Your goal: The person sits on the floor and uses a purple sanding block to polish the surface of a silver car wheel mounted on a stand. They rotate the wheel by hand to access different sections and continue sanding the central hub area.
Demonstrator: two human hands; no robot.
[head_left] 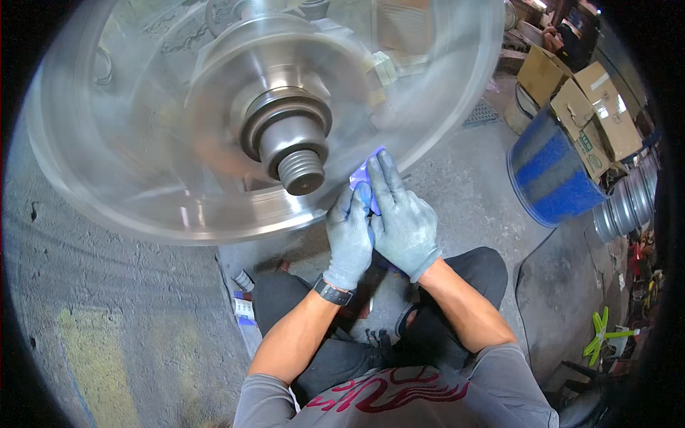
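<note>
A large metal wheel (193,227) spins in front of me, its rim and spokes smeared by motion. From its hub a threaded shaft end (301,170) points toward me. Both my hands wear dusty grey gloves and meet just beneath the wheel's right lower rim. My left hand (349,232) is closed, its thumb pressed on a thin purple sheet (361,174). Against the same sheet, my right hand (409,227) holds its fingers together and extended toward the rim. Whether the sheet touches the wheel is hard to make out.
To the right stands a blue drum (546,167) topped with open cardboard boxes (599,118). Several silver rims (628,200) lie stacked beside it. A bright green spoked object (598,335) sits at the lower right. Small boxes (244,308) rest on the floor by my left knee.
</note>
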